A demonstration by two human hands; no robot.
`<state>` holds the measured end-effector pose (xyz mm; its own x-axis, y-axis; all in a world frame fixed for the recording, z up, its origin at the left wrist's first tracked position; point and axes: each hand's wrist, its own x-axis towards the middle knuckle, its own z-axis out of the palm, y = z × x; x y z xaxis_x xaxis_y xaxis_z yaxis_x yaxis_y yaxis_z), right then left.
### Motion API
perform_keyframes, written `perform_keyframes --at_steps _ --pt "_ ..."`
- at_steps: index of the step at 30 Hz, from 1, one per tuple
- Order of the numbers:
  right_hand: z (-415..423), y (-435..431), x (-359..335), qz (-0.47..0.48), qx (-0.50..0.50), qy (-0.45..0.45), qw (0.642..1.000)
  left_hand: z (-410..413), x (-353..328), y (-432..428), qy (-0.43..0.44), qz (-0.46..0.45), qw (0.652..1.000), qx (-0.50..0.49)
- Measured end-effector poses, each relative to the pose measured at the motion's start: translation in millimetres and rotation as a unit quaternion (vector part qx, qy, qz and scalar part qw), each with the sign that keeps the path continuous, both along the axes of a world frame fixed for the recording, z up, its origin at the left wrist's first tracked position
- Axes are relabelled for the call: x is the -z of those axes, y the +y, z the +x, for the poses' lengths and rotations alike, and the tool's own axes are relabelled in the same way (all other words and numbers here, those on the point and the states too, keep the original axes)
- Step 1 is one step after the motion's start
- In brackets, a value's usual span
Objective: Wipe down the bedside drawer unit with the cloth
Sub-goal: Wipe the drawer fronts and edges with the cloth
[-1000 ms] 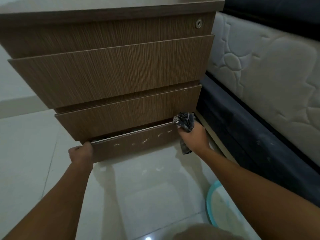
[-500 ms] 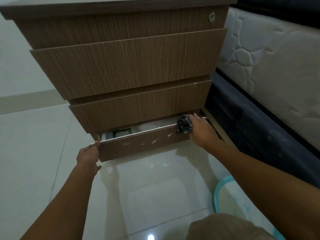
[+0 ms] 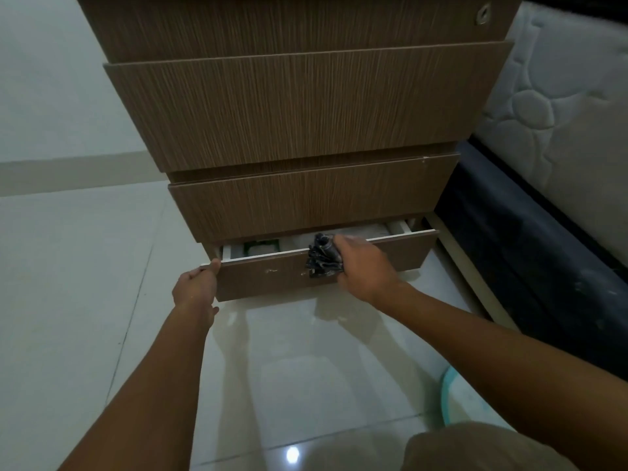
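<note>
A brown wood-grain drawer unit [image 3: 299, 110] stands in front of me with several drawers. Its bottom drawer [image 3: 272, 277] is pulled partly out, showing a white top edge and some contents inside. My left hand [image 3: 195, 288] pinches the drawer front's left top corner. My right hand [image 3: 363, 263] presses a crumpled dark cloth [image 3: 323, 256] against the drawer's top edge and front, near the middle. Pale smudges mark the drawer front left of the cloth.
A quilted white mattress [image 3: 560, 107] on a dark bed base [image 3: 530, 246] runs along the right of the unit. A light-blue basin rim [image 3: 448, 392] sits on the glossy tiled floor [image 3: 85, 283] at lower right. My knee shows at the bottom.
The bottom drawer has come further out. My right hand has slid the cloth leftward along the drawer's top edge, from its right end toward the middle. The view has shifted lower and closer.
</note>
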<state>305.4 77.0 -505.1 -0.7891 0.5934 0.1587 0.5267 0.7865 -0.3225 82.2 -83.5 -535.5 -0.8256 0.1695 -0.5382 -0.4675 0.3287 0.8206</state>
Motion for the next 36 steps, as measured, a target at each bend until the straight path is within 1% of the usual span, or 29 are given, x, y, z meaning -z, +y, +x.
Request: perform_keyframes --at_steps 5,12,19,24,28,31,36 --pt "-35.2 -23.9 2.1 0.007 -0.046 0.014 0.999 -2.8 -4.6 -5.0 0.006 -0.006 1.0 0.019" --pt "-87.8 -60.2 8.7 0.007 -0.095 0.026 0.995 -6.5 -6.5 -19.5 0.008 0.023 0.998 0.063" --pt "-127.4 -88.8 11.7 0.061 -0.137 0.05 0.987 -17.9 -5.4 -38.2 -0.068 0.095 0.988 0.102" --pt "-151.6 -101.4 7.8 0.065 -0.172 0.041 0.982 -29.1 -3.7 -47.1 -0.119 0.137 0.977 0.109" --pt "-160.9 -108.0 1.2 0.086 -0.192 0.029 0.977 -36.7 -4.3 -51.5 -0.149 0.159 0.97 0.106" --pt "-165.4 -115.0 -2.0 0.068 -0.193 0.025 0.979 -36.9 -4.0 -54.9 -0.166 0.18 0.965 0.092" --pt "-178.9 -123.3 -3.9 -0.008 -0.172 0.03 0.985 -36.9 -0.7 -59.2 -0.174 0.192 0.96 0.104"
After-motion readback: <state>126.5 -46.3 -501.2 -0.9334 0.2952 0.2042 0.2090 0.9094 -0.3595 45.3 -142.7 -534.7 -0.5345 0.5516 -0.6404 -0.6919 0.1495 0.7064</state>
